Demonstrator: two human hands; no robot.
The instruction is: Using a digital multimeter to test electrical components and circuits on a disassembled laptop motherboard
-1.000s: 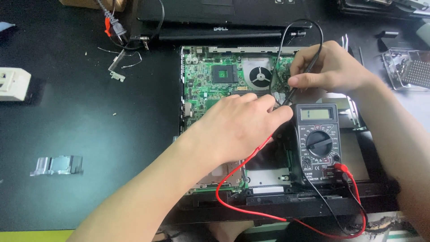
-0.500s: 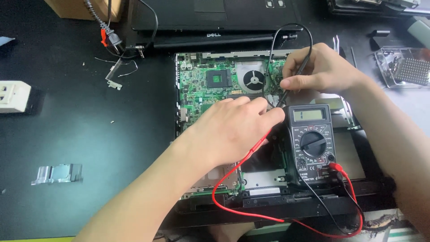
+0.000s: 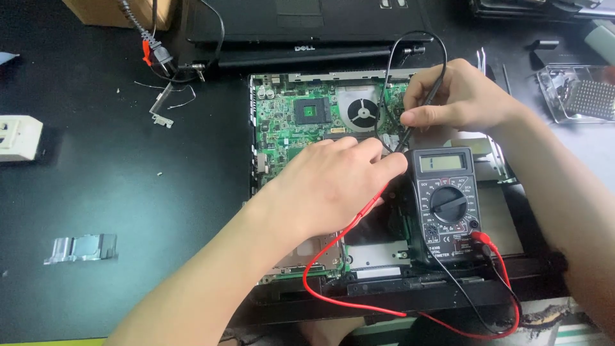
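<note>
Head view looks straight down on your green circuit board, which lies bare in the opened laptop base at the middle of the black work mat. Your left hand is closed around the red probe, its tip hidden under your fingers near the board's right edge. Your right hand pinches the black probe between thumb and fingers, slanting down toward the same patch of board, just beside the round fan. The two hands sit close together, almost touching at the fingertips.

Just right of your left hand, the multimeter rests on the base, its dial and screen facing you. Its red lead and black lead loop out over the near edge of the base, so the room toward you is crowded with wire.

Beyond the board's far edge lies the laptop's dark lid, hard against the chassis. On your right a clear plastic tray sits near your forearm. Your left side has the most free mat: only a small metal bracket, a white socket block at the edge, and a plug with an orange clip farther up.
</note>
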